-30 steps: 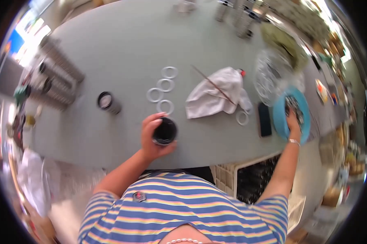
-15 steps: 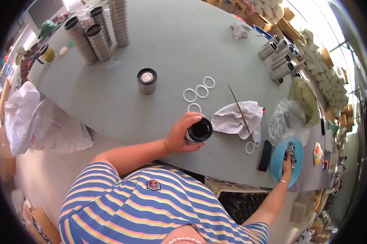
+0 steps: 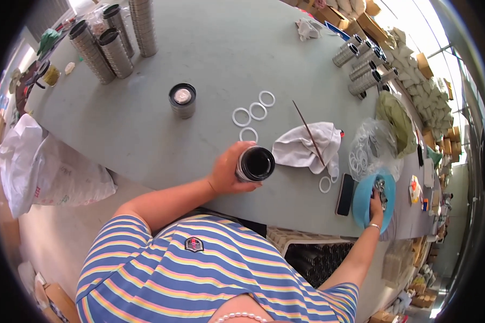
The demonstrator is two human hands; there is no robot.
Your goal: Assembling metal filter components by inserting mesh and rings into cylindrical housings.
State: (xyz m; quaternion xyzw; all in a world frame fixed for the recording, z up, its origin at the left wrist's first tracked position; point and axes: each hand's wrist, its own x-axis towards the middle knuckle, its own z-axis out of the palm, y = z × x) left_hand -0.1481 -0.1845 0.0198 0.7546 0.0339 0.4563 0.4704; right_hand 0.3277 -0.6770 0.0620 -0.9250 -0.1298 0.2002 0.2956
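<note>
My left hand (image 3: 229,171) is closed around a short cylinder with a black rim (image 3: 257,163), its dark open mouth tilted up at me. Down at the right, my right hand (image 3: 376,209) reaches into a light blue basin (image 3: 363,196). Small shiny metal parts (image 3: 381,194) lie by its fingertips, which are mostly hidden, so what they grip cannot be made out. Just beyond my left hand are several white rings (image 3: 241,117) on the grey table. Farther off stands another ribbed metal cylinder (image 3: 183,107) with a black rim and a pale round piece inside its top.
A whitish cloth (image 3: 299,148) with a thin stick (image 3: 308,133) across it lies right of centre. Between cloth and basin is a black phone (image 3: 345,195). Stacked cylinders (image 3: 116,54) stand far left; more (image 3: 365,81) lie far right. A clear bag (image 3: 379,145) sits behind the basin.
The whole view has shifted slightly, so the table things sit farther left and up. My left hand keeps its hold on the cylinder; my right hand stays in the basin.
</note>
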